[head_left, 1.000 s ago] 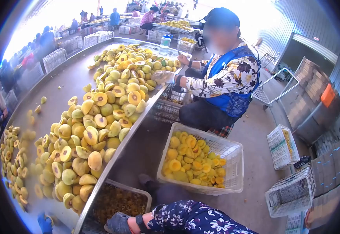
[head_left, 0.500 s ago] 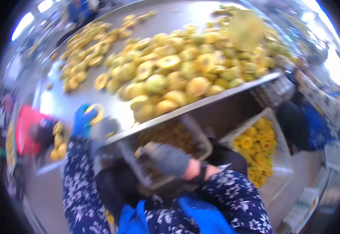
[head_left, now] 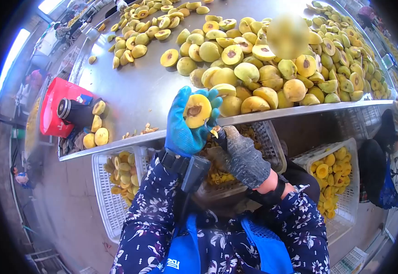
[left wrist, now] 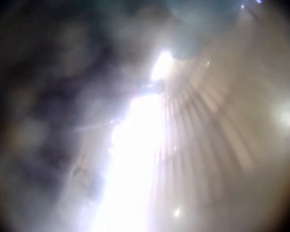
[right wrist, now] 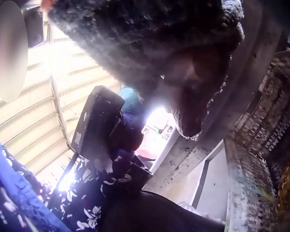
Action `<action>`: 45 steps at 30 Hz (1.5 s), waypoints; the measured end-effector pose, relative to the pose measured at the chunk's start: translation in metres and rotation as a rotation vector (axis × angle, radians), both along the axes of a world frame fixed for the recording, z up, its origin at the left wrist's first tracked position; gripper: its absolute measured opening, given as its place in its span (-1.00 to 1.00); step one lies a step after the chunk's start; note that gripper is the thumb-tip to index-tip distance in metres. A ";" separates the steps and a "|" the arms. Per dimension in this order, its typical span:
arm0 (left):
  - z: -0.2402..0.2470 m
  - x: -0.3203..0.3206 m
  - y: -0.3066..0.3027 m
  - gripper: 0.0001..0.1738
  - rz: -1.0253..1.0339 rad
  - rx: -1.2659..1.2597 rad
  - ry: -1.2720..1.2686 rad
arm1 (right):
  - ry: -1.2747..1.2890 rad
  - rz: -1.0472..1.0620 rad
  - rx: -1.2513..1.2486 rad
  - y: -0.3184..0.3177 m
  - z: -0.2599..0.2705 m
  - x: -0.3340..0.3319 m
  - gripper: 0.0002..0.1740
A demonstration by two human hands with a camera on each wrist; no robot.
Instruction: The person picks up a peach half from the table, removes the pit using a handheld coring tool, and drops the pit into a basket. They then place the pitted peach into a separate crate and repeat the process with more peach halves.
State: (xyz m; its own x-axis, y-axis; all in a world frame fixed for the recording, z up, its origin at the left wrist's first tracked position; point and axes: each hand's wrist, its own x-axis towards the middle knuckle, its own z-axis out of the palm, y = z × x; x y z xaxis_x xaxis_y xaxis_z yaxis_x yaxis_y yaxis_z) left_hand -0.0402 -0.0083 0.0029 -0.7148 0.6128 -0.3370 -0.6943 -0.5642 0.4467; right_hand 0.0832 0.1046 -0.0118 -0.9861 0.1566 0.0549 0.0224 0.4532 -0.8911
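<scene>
My left hand (head_left: pixel 185 125), in a blue glove, holds a yellow peach half (head_left: pixel 197 111) in the head view, its cut face and brown pit turned up. Close to the right of it is my right hand (head_left: pixel 247 157) in a grey knit glove. Its curled fingers grip a small tool, mostly hidden, with a yellow scrap (head_left: pixel 214 133) at the end beside the blue fingers. In the right wrist view the grey glove (right wrist: pixel 150 38) fills the top, fingers bent. The left wrist view is blurred, with a bit of blue glove (left wrist: pixel 203 19) at the top.
Many peach halves (head_left: pixel 295 90) lie heaped on the metal table (head_left: pixel 117 86). A red bucket (head_left: pixel 55 107) and dark flask (head_left: pixel 73 111) stand at its left corner. Below the edge are a crate of scraps (head_left: pixel 272 137), a crate (head_left: pixel 102 182) at left and another (head_left: pixel 345 214) at right.
The head view has swung from the neighbouring worker to the table before me. My left hand has come right with a peach half, and my right hand has risen to meet it.
</scene>
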 end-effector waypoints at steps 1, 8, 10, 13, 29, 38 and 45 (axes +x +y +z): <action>-0.005 -0.002 -0.004 -0.46 -0.016 0.028 0.032 | 0.009 -0.006 0.020 0.000 0.002 0.000 -0.55; 0.001 0.012 0.004 -0.39 0.197 -0.225 0.450 | 0.160 -0.038 0.035 -0.003 0.001 -0.008 -0.66; -0.006 0.013 0.002 -0.42 0.188 -0.262 0.523 | 0.142 -0.041 0.049 -0.005 0.003 -0.009 -0.67; -0.015 0.012 -0.002 -0.47 0.196 -0.296 0.649 | 0.091 -0.054 0.106 -0.010 -0.005 -0.011 -0.69; -0.005 0.025 -0.006 -0.66 0.309 -0.312 0.709 | -0.151 -0.021 -0.171 -0.030 -0.004 -0.013 -0.58; -0.004 0.024 -0.015 -0.68 0.235 -0.347 0.922 | -0.154 0.076 -0.203 -0.025 0.007 -0.007 -0.57; 0.002 0.024 -0.018 -0.68 0.111 -0.344 0.871 | -0.101 0.089 -0.260 -0.025 -0.001 0.005 -0.57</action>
